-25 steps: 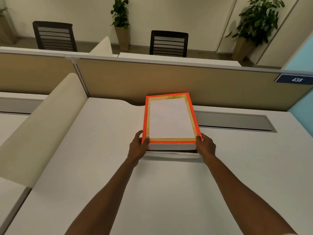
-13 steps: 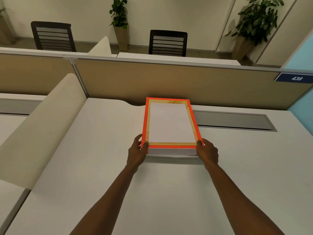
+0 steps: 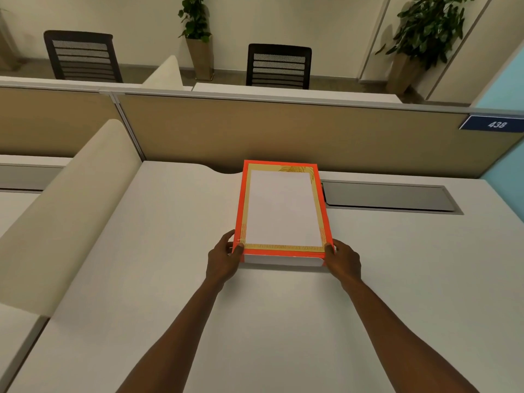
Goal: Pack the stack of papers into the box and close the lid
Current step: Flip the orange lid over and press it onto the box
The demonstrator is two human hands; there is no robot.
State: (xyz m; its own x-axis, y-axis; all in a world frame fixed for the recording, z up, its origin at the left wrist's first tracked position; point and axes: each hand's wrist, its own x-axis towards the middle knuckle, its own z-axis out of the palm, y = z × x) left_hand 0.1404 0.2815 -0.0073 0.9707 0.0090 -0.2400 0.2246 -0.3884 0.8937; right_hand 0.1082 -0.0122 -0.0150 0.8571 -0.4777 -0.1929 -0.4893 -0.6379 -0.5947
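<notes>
On the white desk (image 3: 283,321) in front of me sits the box (image 3: 283,258), its white front wall showing below the orange-edged lid (image 3: 283,207), which has a gold border around a white panel. My left hand (image 3: 224,262) is curled around the near left corner of the lid, thumb on top at the orange edge. My right hand (image 3: 344,263) grips the near right corner the same way. Whether the lid is fully seated I cannot tell, and the papers are not visible. Just beside the box on its right lies a grey cable tray cover (image 3: 388,197); a tan partition (image 3: 283,131) stands behind it.
</notes>
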